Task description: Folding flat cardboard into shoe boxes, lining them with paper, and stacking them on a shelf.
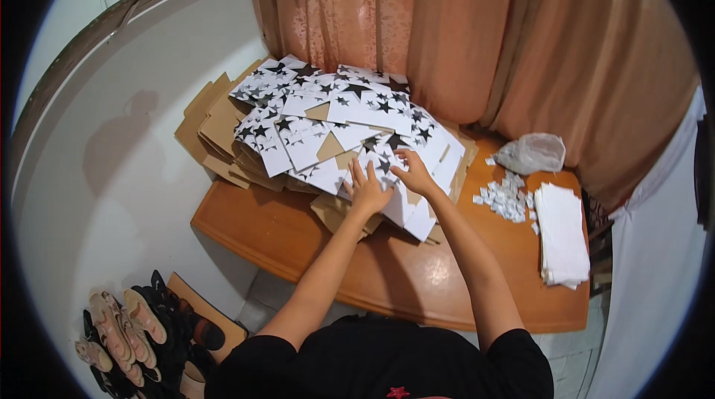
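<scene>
A heap of flat white cardboard pieces printed with black stars [376,111] covers the back of the table. My left hand [369,190] rests on the near part of this heap, fingers spread and nothing held in them. Just to its right, my right hand [415,174] is at the same printed cardboard, its fingers bent but apart. I cannot tell how firmly the right fingertips touch the sheet. Plain brown cardboard [216,127] sticks out from under the heap on the left, and more shows beneath its front edge.
On the right of the wooden table [298,231] lie a stack of folded white sheets [562,235], a scatter of small whitish packets [506,198] and a clear plastic bag [531,153]. Curtains [462,34] hang behind. Shoes [123,332] stand at the lower left, near the wall.
</scene>
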Demonstrator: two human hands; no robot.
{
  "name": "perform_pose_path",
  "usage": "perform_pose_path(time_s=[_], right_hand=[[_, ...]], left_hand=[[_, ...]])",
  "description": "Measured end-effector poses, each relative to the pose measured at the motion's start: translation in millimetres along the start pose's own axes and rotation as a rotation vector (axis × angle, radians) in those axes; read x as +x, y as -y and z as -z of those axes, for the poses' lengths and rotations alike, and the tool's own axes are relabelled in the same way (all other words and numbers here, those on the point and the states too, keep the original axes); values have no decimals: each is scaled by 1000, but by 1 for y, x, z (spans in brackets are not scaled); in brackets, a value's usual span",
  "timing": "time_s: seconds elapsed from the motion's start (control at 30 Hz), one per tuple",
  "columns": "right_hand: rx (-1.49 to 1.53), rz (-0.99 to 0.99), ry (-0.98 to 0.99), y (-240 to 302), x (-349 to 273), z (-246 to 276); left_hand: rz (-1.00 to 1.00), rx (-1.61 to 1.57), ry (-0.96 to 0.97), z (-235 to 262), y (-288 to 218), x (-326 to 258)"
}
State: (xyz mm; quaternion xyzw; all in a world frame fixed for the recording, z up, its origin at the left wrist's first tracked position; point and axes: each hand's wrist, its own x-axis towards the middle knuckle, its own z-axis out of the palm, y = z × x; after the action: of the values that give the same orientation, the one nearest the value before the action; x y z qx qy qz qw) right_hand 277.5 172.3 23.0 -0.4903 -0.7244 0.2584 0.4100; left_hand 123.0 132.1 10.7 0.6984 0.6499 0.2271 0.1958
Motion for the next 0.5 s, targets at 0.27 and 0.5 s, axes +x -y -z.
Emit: perform_pose_path(time_s=[0.27, 0.5], right_hand=[[-215, -98, -21, -65, 91, -23], [-556, 145, 47, -107, 144, -30]], left_hand=[[29, 153, -239, -43, 12, 80], [16, 255, -333, -68, 28, 97]])
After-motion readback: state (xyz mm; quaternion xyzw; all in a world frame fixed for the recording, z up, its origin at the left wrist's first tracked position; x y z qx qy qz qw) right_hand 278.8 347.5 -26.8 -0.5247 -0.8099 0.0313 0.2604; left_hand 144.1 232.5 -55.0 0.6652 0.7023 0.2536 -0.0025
